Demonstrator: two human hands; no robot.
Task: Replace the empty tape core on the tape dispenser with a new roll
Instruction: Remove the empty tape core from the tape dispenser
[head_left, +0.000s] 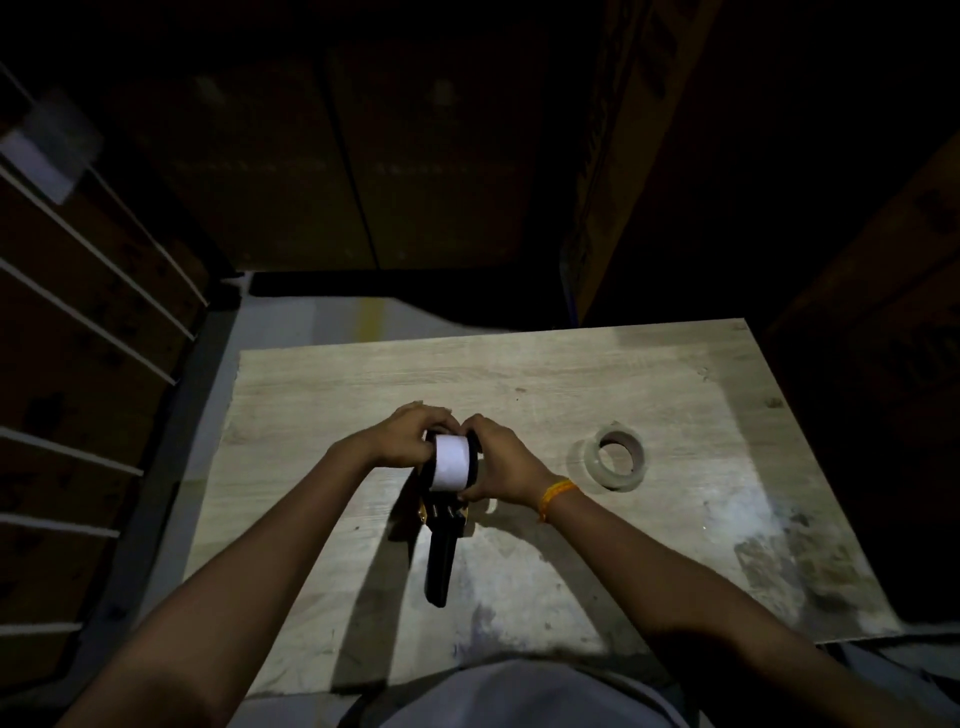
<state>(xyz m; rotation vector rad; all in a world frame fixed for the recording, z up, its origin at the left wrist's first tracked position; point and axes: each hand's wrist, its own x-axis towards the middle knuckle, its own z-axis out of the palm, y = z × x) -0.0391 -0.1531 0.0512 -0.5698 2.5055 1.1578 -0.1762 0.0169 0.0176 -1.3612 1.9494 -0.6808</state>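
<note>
A black tape dispenser (440, 551) stands on the wooden table (519, 374), its handle pointing toward me. A bright white core (451, 463) sits on its spindle at the top. My left hand (410, 435) grips the core and dispenser head from the left. From the right, my right hand (496, 460) holds the same head; a yellow band circles that wrist. A roll of clear tape (615, 457) lies flat on the table to the right of my hands, apart from them.
Stacked cardboard boxes (78, 322) with white straps rise on the left, and more boxes (883, 291) stand dark at the back and right. A strip of grey floor (322, 322) shows beyond the table's far edge. The table's right part is stained.
</note>
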